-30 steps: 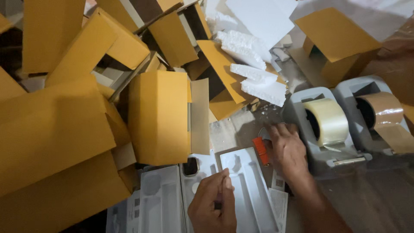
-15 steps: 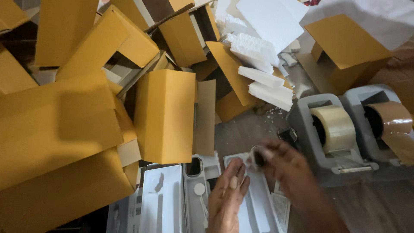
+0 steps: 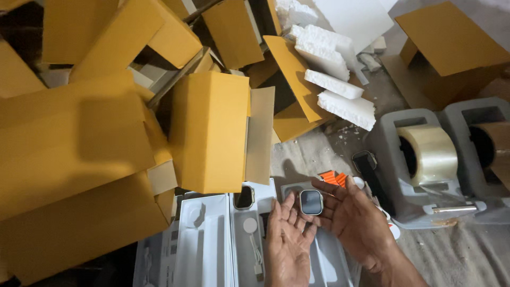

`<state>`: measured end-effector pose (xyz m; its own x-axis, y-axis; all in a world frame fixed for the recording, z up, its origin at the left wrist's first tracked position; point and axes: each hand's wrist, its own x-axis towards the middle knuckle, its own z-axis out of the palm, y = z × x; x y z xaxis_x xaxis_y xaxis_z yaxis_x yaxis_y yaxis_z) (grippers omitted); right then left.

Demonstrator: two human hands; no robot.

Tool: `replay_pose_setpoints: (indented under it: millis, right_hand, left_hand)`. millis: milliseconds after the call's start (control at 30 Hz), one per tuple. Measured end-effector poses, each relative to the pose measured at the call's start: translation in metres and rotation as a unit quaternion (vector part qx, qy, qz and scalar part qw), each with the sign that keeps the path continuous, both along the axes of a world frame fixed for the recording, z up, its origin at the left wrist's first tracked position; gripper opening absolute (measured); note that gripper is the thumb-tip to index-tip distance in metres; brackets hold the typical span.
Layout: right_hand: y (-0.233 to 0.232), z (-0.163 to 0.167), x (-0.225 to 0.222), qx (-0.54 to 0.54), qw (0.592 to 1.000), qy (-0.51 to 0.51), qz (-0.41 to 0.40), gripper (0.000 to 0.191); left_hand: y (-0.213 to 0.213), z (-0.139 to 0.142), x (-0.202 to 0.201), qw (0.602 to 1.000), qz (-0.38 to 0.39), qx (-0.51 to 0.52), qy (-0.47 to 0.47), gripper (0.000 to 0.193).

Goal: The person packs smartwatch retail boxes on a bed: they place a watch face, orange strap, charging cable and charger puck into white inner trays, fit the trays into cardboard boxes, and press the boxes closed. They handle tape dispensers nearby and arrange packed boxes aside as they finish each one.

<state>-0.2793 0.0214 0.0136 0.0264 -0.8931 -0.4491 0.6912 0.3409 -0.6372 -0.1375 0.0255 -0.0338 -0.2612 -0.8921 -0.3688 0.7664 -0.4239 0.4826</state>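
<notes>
Item 1. Heap of flat and folded yellow-brown cardboard cartons [image 3: 79, 149], filling the left half of the view; one upright carton [image 3: 210, 133] stands just above the trays.

Item 2. White moulded plastic packaging trays [image 3: 204, 244], lying side by side at lower centre. A second small rounded-square watch body with a pale gold rim [image 3: 244, 197] sits at the top of one tray, with a white round charging puck and its cable [image 3: 250, 225] below it.

Item 3. Left hand [image 3: 287, 247], palm up, fingers spread and loosely open, gripping nothing; its fingertips lie just below and to the left of Item 4.

Item 4. Small rounded-square smartwatch body with dark screen and silver rim [image 3: 311, 202], without strap, held over the trays between the two hands. Its slightly longer side runs up and down in the view.

Item 5. Right hand [image 3: 353, 220], palm up and open, fingers reaching leftward; its fingertips meet the watch body's right edge and underside, so it is the nearer hand. Whether they pinch or only support the watch cannot be told.

Item 6. Orange strap pieces [image 3: 332, 178] and a dark watch with strap [image 3: 366, 165], just beyond the right hand.

Item 7. Two grey desktop tape dispensers, one with clear tape [image 3: 425, 159], one with brown [image 3: 486, 154], far right; white foam blocks [image 3: 340, 90] above.
</notes>
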Motion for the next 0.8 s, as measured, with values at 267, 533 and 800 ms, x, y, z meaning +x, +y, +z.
replay_pose_setpoints:
  millis: [267, 533, 800]
  right_hand:
    - [0.002, 0.001, -0.001, -0.017, 1.000, -0.004, -0.011, 0.071]
    - [0.006, -0.004, 0.001, -0.036, 0.999, -0.017, 0.002, 0.075]
    - [0.007, -0.002, 0.000, -0.193, 0.914, -0.351, 0.067, 0.095]
  left_hand:
    - [0.002, 0.006, 0.002, 1.000, -0.009, -0.013, 0.013, 0.079]
    - [0.003, 0.015, 0.003, 1.000, -0.013, -0.012, -0.024, 0.078]
    - [0.004, 0.016, 0.006, 0.995, -0.045, -0.083, 0.036, 0.075]
